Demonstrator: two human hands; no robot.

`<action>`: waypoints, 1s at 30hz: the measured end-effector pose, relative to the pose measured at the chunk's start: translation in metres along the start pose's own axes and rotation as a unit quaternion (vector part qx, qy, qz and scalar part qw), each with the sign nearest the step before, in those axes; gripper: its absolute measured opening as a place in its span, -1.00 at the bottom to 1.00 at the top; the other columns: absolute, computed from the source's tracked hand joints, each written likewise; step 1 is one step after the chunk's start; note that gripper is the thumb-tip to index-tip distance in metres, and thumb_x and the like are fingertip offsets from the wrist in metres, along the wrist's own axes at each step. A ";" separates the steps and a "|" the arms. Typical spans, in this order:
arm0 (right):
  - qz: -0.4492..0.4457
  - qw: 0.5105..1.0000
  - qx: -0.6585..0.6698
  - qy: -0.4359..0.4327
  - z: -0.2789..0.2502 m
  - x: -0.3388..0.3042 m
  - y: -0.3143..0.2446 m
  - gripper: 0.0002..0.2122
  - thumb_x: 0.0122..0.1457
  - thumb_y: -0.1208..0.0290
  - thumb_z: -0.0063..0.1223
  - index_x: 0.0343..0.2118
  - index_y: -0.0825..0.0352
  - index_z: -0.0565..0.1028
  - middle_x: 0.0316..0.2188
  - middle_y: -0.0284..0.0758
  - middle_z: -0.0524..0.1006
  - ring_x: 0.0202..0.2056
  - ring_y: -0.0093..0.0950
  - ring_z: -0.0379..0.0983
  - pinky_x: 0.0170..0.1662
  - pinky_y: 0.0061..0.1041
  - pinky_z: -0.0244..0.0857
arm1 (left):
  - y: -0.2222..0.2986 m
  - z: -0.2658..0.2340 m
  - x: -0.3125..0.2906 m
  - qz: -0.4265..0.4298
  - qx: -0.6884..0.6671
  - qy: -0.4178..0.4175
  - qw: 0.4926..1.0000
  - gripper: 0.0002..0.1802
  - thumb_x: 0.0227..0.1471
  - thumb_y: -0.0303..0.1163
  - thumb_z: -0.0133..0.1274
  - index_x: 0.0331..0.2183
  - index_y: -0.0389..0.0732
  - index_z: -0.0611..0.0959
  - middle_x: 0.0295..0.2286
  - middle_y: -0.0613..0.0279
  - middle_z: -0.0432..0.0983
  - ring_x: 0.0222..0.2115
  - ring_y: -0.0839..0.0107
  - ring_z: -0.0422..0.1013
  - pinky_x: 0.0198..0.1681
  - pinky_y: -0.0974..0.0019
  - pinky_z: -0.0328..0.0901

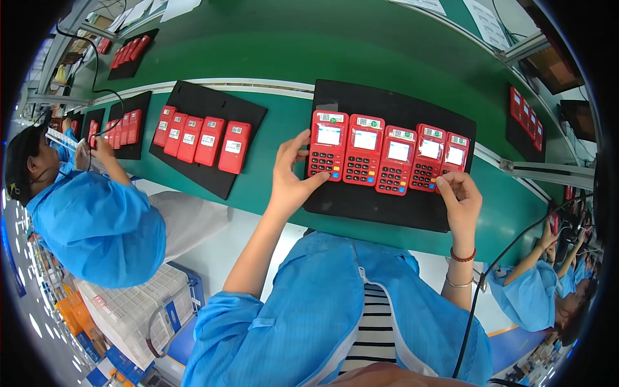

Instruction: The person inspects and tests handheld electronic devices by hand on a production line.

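Several red handheld card payment terminals lie side by side on a black mat [380,211], their small screens lit. My left hand [291,177] is at the leftmost terminal [327,148]. Its thumb rests on the lower keypad, and the other fingers spread along the left edge. My right hand [462,193] is at the right end of the row. Its thumb touches the lower right keys of the fourth terminal [427,158], and its other fingers curl loosely over the bottom of the rightmost terminal [455,153]. Neither hand lifts anything.
Left on the green bench, a second black mat [222,180] carries several red terminals [206,142], labelled backs up. A co-worker in blue [97,226] sits at left, others at right. A dark cable [480,284] hangs near my right arm. More terminals [527,119] lie far right.
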State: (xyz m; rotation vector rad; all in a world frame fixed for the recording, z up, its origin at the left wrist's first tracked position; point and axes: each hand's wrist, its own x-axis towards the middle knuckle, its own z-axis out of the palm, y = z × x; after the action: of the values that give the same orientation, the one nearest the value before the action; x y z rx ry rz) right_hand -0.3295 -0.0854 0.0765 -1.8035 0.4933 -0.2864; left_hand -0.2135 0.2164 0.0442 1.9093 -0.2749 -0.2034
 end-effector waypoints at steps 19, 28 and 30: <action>0.002 1.000 0.010 -0.002 -0.006 -0.003 0.000 -0.91 0.12 0.54 0.19 -0.34 0.39 0.51 -0.46 -0.44 0.53 -0.45 -0.73 0.39 -0.33 -0.72 0.27 | 0.002 0.006 0.010 -0.035 -0.027 0.022 0.999 -0.23 -0.24 -0.49 0.33 0.08 -0.18 0.43 -0.14 0.17 0.32 -0.23 0.42 0.36 -0.09 0.32 0.35; 0.006 0.991 -0.069 0.117 -0.033 0.001 0.026 -0.83 0.19 0.45 0.13 -0.19 0.38 0.50 -0.26 -0.36 0.51 -0.22 -0.61 0.41 -0.20 -0.63 0.32 | 0.000 -0.002 0.000 -0.012 -0.030 -0.029 0.999 -0.09 -0.25 -0.45 0.37 0.17 -0.16 0.33 0.01 0.09 0.20 -0.04 0.32 0.29 0.01 0.20 0.36; 0.039 0.985 -0.112 0.125 -0.043 -0.003 0.036 -0.69 0.19 0.39 0.14 -0.04 0.38 0.46 -0.11 -0.27 0.49 -0.07 -0.51 0.39 -0.04 -0.51 0.31 | -0.001 -0.004 -0.010 0.010 0.002 0.018 1.000 -0.11 -0.22 -0.43 0.37 0.17 -0.19 0.34 0.02 0.07 0.24 -0.05 0.31 0.33 -0.01 0.22 0.36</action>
State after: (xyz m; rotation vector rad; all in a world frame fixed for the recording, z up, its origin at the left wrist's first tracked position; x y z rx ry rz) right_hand -0.3571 -0.1286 0.0540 -1.9705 0.7984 -0.4199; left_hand -0.2222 0.2236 0.0453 1.9105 -0.2715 -0.1556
